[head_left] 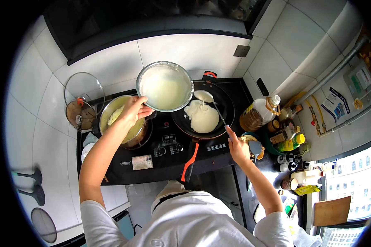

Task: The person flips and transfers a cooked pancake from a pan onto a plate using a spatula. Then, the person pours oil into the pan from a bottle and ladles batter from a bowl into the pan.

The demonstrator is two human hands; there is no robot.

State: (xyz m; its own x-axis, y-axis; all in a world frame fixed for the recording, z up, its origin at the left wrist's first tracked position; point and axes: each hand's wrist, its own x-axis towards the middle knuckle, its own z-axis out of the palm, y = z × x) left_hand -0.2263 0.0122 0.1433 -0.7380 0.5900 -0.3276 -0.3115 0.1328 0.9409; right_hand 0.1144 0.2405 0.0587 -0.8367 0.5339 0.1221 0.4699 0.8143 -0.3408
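Taking the frying pan point(227, 101) as the dial, with twelve at the back wall, the hands are well apart, each clamped on something. The left hand point(137, 110), at nine o'clock, pinches a steel mixing bowl point(191, 92) by its rim, thumb above and fingers below. The bowl of pale batter point(164, 87) hangs at ten o'clock, its lower right edge overlapping the pan in this view, probably so drips fall inside (whether it is tilted, I cannot tell). The right hand point(237, 147), at four o'clock, grips a ladle point(203, 96) by its handle end, which likely spares the fingers the heat; the batter-coated scoop sits just toward twelve above a white batter pool point(203, 120) on the pan floor. The pan's orange-and-black handle point(189, 162) points to seven, toward the wearer, presumably for easy reach. A steel pot point(104, 113) with yellowish contents stands at nine, its glass lid point(84, 87) farther toward ten; the plastic oil bottle point(254, 117) waits at three, close by for the right hand.
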